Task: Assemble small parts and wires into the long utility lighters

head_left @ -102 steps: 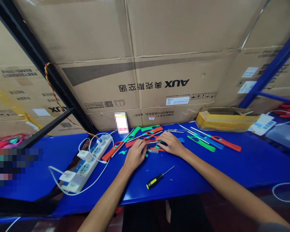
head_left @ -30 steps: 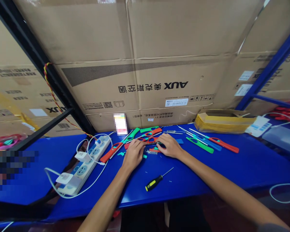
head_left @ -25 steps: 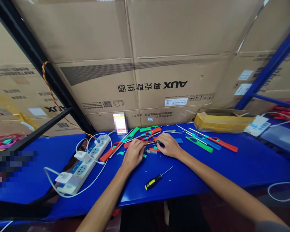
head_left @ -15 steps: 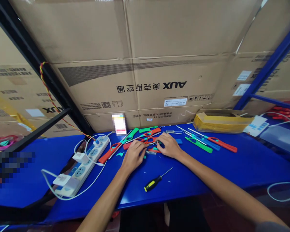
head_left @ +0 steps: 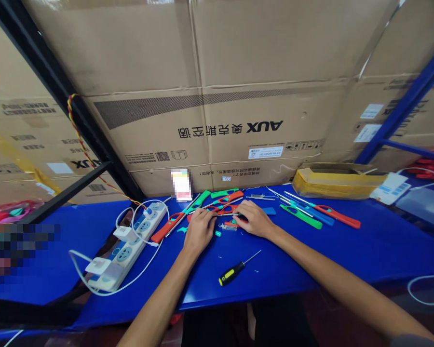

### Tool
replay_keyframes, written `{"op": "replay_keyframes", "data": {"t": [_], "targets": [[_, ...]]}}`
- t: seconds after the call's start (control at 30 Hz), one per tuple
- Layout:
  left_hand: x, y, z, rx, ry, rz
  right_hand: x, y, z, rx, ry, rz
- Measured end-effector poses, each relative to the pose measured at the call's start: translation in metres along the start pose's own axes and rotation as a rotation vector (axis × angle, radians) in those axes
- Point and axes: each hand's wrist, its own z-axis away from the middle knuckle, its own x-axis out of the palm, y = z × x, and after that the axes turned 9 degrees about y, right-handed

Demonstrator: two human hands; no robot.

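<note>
My left hand (head_left: 199, 228) and my right hand (head_left: 253, 219) are close together over a group of red and green lighter parts. A thin metal rod (head_left: 227, 215) stretches between their fingertips, its ends pinched by both hands. Just below it lie a small clear part (head_left: 229, 227) and a small green piece (head_left: 217, 233). Left of my left hand rests a red lighter (head_left: 162, 231) with a metal rod. A black and yellow screwdriver (head_left: 232, 273) lies nearer the table's front edge.
A white power strip (head_left: 130, 250) with plugs and cables lies at the left. Red, blue and green lighter parts (head_left: 304, 217) are at the right, before a yellow-taped box (head_left: 336, 182). A large cardboard box (head_left: 224, 58) stands behind the blue table (head_left: 292, 270).
The view has shifted slightly. The rod between my hands now lies straighter and shows more clearly, while both hands stay nearly in place.
</note>
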Motion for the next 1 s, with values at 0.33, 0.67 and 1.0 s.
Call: {"op": "replay_keyframes", "data": {"t": [0.33,0.67,1.0], "targets": [[0.000,0.003,-0.001,0.037,-0.025,0.012,-0.002,0.004,-0.001,0.004,-0.052,-0.037],[0.000,0.008,0.001,0.015,-0.084,0.040,-0.003,0.009,0.000,-0.017,-0.054,-0.063],[0.001,0.008,0.001,0.039,-0.146,0.066,-0.002,0.013,0.002,-0.050,-0.068,-0.041]]}}
